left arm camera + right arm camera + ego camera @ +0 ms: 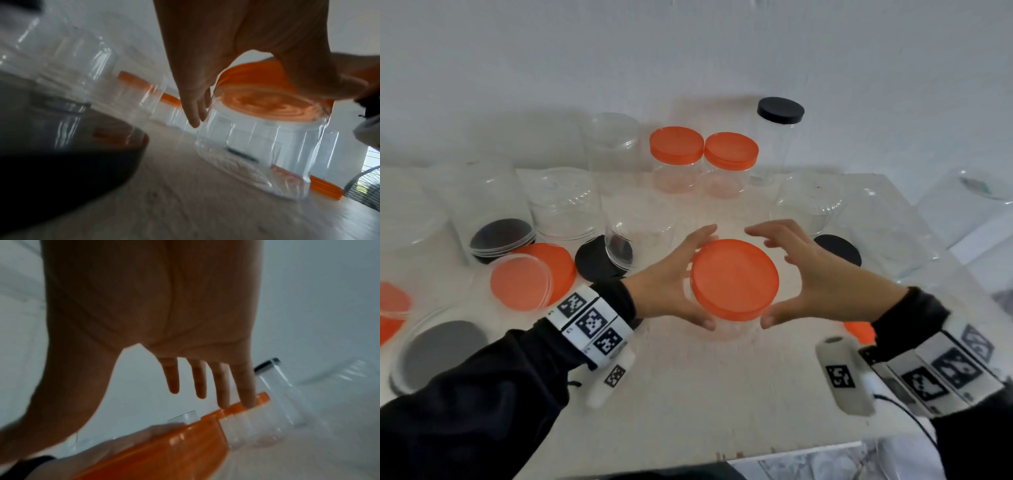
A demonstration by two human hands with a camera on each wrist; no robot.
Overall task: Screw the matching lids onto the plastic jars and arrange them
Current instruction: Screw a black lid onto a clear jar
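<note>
Item: clear plastic jar (257,146) with orange lid (734,279), standing upright on the pale table (688,394), centre front. Left hand (671,274) flanks it on one side, fingers straight and spread wide, thumb near the lid's near edge; contact with the jar wall cannot be told. Right hand (815,270) flanks the other side, fingers likewise straight and fanned apart (the right wrist view shows them splayed, holding nothing). Rear row: two capped orange-lidded jars (702,161) touching side by side, and a tall black-lidded jar (779,137) just beside them. Left of centre: open clear jars (565,202), loose orange lids (534,274), and black lids (595,260). Right: another loose black lid (839,248).
</note>
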